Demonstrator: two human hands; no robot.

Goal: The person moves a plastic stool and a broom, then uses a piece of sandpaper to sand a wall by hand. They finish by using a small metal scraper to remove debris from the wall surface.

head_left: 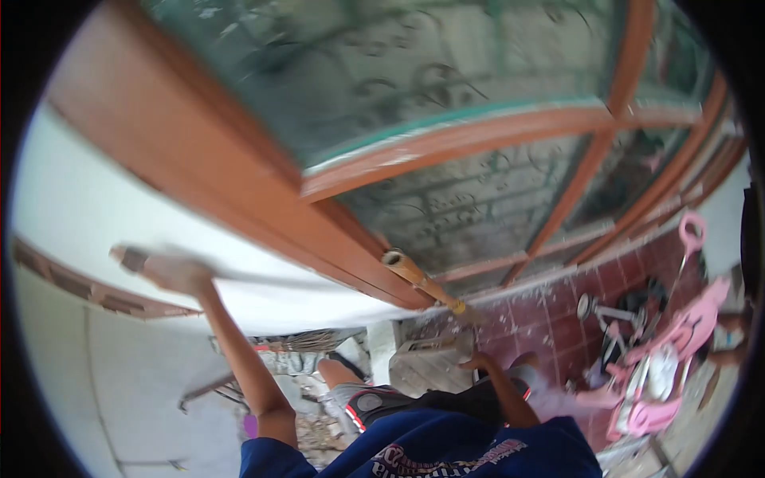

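Note:
My left hand (177,272) is stretched out against the white wall (263,299), left of the brown window frame (239,171). A small dark-grey piece (134,259) is held at its fingers; motion blur hides what kind of thing it is. Low by my right side, my right hand (478,362) is half seen, with its fingers pointing left. Close to those fingers is a blurred greyish shape (463,344), and I cannot make out whether they touch it. Between my hands, a bamboo pole (418,277) leans near the lower part of the frame.
Glass panes (470,56) fill the window above. A grey board (422,365) and rubble (315,414) lie by my legs. On the red tiled floor (550,319) at right stand a pink child's stroller (649,382) and a silver-coloured metal object (610,311).

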